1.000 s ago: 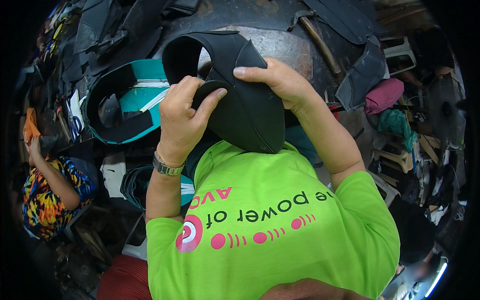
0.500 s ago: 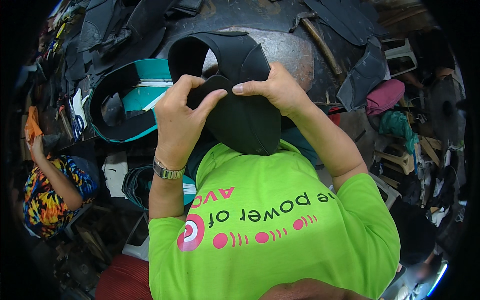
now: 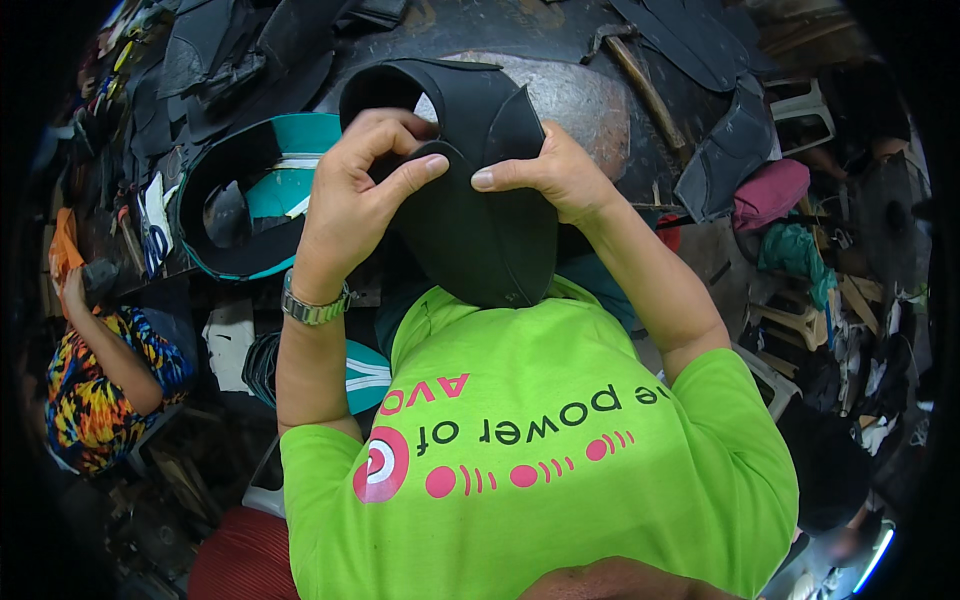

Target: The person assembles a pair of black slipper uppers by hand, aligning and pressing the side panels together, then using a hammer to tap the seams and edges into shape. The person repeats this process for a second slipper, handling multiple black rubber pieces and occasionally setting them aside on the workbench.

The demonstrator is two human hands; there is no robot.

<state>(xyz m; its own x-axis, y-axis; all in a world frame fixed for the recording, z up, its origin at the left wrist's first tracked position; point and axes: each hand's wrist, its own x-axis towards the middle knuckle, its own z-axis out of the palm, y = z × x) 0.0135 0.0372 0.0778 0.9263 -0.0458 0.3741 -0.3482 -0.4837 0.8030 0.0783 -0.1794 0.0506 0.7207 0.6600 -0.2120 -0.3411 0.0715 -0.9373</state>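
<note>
A black shoe upper (image 3: 480,230) stands against my chest at the table's front edge, its curved top forming an open loop. My left hand (image 3: 375,165) pinches the rim of its inner flap between thumb and bent fingers; the fingertips are partly hidden behind the rim. With the thumb pressed on the front face, my right hand (image 3: 560,175) grips the upper's right side, its other fingers out of sight behind. To the left of my left hand lies a teal and black oval piece (image 3: 215,275) with white strips, close to the wrist.
A hammer (image 3: 645,90) lies on the dark table (image 3: 480,25) beyond the upper. Black cut pieces (image 3: 730,150) lie at right and in a pile (image 3: 205,60) at left. Scissors (image 3: 155,245) rest near the left edge. A co-worker (image 3: 120,370) at left holds orange material (image 3: 65,245).
My left wrist and forearm have swung left, and its fingers have curled further over the flap's rim. The right hand keeps its grip, with the upper barely shifted.
</note>
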